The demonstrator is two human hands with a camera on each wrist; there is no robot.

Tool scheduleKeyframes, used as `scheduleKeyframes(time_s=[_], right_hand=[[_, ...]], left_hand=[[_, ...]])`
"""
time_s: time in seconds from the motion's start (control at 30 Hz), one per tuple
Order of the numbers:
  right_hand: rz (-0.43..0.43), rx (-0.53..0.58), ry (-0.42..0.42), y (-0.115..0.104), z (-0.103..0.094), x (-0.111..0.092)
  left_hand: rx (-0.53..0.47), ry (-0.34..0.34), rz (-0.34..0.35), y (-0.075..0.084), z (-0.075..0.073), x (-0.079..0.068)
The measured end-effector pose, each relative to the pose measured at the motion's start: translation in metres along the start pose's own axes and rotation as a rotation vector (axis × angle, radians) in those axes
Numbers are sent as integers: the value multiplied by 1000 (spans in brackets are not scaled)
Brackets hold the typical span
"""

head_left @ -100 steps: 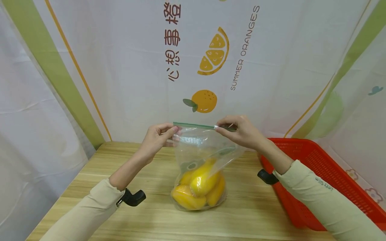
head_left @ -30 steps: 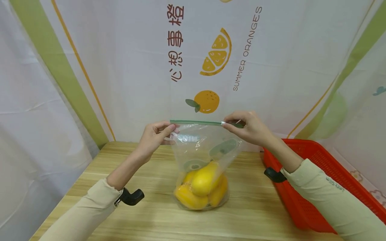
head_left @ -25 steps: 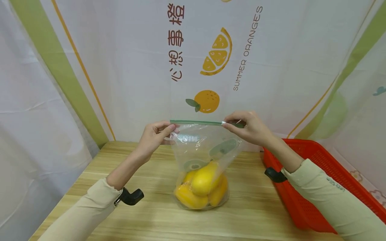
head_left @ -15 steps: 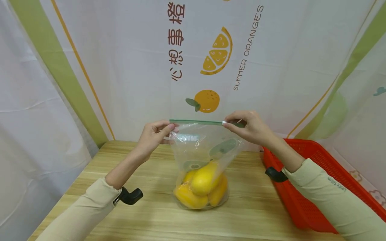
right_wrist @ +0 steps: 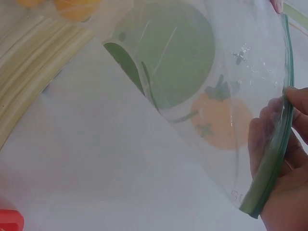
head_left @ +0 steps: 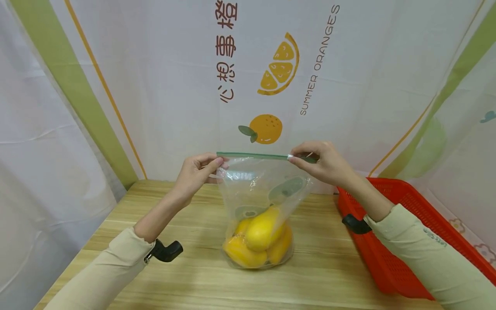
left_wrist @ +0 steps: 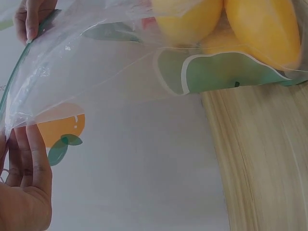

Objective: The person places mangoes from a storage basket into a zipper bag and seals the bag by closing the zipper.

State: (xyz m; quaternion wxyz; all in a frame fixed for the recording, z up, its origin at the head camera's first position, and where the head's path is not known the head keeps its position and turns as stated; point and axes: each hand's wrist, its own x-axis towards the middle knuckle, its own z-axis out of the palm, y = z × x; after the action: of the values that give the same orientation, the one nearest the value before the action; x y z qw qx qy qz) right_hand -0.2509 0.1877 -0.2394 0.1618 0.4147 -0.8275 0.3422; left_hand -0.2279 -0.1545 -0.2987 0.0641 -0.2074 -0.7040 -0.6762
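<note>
A clear zip bag [head_left: 252, 189] with green printed shapes and a green zip strip [head_left: 252, 155] stands on the table, its top pulled up and spread between both hands. Several yellow fruits that look like mangoes [head_left: 263, 232] fill its bottom. At the left end of the strip, my left hand [head_left: 199, 172] pinches the top corner between thumb and fingers. My right hand [head_left: 319, 161] pinches the strip toward its other end, thumb and forefinger at a small white slider [head_left: 289, 157]. In the right wrist view, the strip's green end [right_wrist: 255, 207] sticks out past that hand.
To the right, a red perforated basket [head_left: 387, 275] stands on the wooden table [head_left: 186, 284], partly under the right forearm. A white curtain [head_left: 174, 86] printed with oranges hangs close behind the bag. Black wrist mounts [head_left: 168, 251] jut from the sleeves.
Compared with the earliest frame, the right hand and the white slider are farther right from the left hand, and the strip is stretched wider. Both hands have risen slightly; the fruits stay put.
</note>
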Motion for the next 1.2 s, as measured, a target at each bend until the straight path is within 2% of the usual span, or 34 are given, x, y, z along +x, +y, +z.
scheduleKeyframes(time_s=[1.2], right_hand=[[42, -41, -1, 2, -7, -5]], left_hand=[[19, -9, -3, -2, -3, -1]])
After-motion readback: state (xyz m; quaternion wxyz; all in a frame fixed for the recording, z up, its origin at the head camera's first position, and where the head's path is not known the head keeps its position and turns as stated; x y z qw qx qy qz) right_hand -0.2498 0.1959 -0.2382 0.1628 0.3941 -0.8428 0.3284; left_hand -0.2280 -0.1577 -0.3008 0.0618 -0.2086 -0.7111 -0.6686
